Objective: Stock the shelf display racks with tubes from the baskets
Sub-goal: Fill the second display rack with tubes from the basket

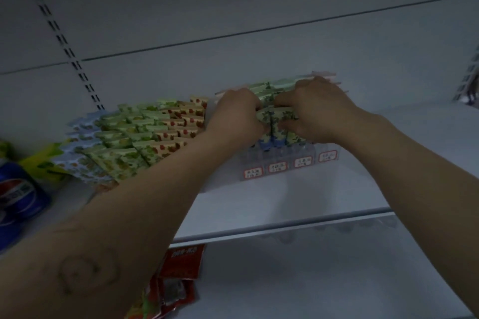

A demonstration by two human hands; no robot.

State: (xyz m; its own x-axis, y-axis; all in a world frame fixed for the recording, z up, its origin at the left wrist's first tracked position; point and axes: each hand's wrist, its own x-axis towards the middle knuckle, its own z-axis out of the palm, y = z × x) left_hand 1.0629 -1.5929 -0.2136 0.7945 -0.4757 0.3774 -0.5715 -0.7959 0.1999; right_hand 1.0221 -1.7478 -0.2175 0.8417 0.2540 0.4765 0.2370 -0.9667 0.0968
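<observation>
- Left of the left hand (238, 111) fingers (255, 109), packed tubes (145, 134) crowd right up to the hand, leaving no gap.
- Between both hands' fingers, the held tubes (277, 122) fill the rack (285, 160) slots below, blocking the way down.
- Right of the right hand (316, 111) fingers (285, 103), bare shelf (401, 150) runs open.
- Nearer than the fingers, past the rack's labelled front, the shelf lies bare to its edge.
- Above the fingers, open air rises along the back panel (259, 8).
- Far left, a blue can (18, 197) stands.

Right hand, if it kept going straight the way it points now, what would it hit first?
The right hand points left and away, so first the green tubes it grips, then likely the left hand just beyond them; depth is unclear.
</observation>
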